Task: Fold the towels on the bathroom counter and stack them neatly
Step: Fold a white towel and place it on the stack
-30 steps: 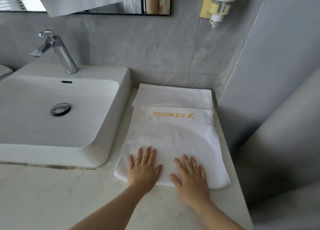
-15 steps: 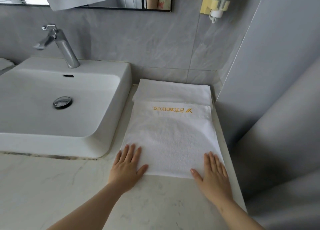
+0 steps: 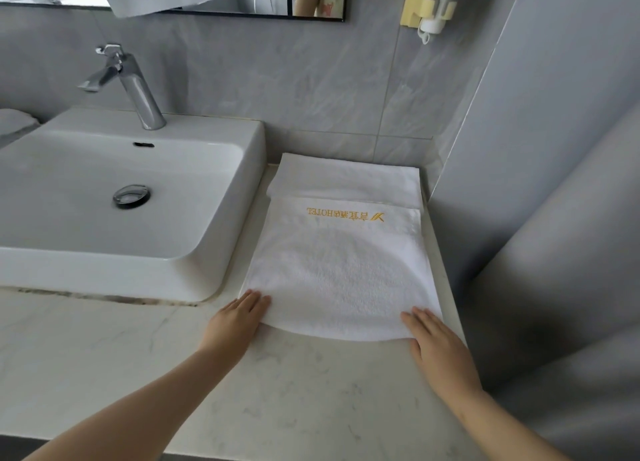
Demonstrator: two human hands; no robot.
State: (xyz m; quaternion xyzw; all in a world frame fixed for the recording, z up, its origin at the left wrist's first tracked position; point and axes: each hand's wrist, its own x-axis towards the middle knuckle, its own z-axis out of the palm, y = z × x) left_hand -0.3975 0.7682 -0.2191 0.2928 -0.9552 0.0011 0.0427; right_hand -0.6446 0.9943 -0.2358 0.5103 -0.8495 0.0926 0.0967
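A white towel with gold hotel lettering (image 3: pixel 341 270) lies flat on the marble counter (image 3: pixel 277 391), right of the sink. Behind it, against the wall, a second folded white towel (image 3: pixel 346 178) lies partly under its far edge. My left hand (image 3: pixel 235 322) rests at the towel's near left corner, fingers straight and slipped just under the edge. My right hand (image 3: pixel 436 346) lies flat at the near right corner, fingertips touching the towel's edge.
A white basin (image 3: pixel 131 200) with a chrome tap (image 3: pixel 131 86) stands to the left of the towels. A grey wall (image 3: pixel 536 148) closes off the right side. A hairdryer holder (image 3: pixel 433 6) hangs above, beside a mirror.
Both hands slid apart from the middle of the towel's near edge to its near corners. The near edge now curves slightly. The view moved closer.
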